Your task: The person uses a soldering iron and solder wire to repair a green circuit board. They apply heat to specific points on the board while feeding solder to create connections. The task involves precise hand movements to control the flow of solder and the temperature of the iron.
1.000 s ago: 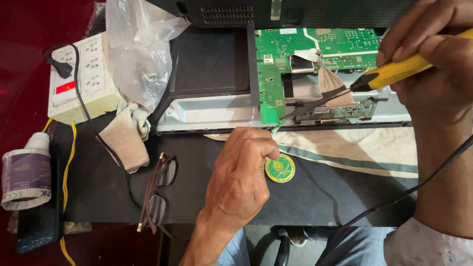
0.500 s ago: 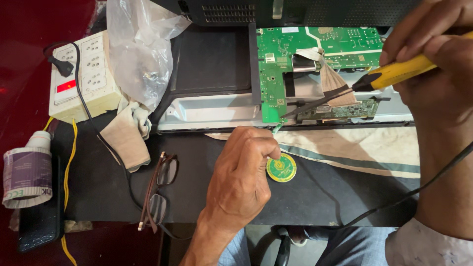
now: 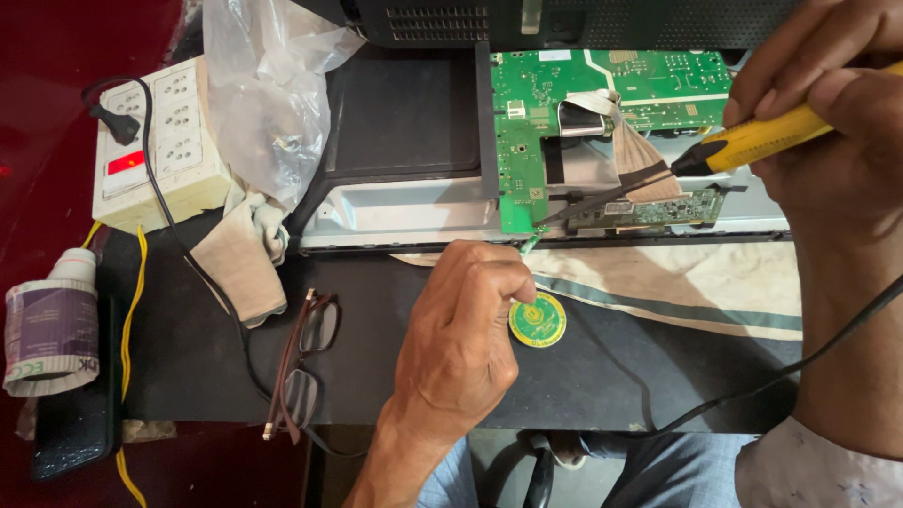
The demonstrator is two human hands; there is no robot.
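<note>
Gripping a yellow soldering iron [image 3: 762, 141], the right hand [image 3: 828, 122] works beside eyeglasses [image 3: 301, 367]; left hand [image 3: 466, 329] pinches solder wire [image 3: 529, 246].

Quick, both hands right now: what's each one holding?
Left hand: closed, pinching a thin wire by the green circuit board.
Right hand: closed on the yellow soldering iron.
</note>
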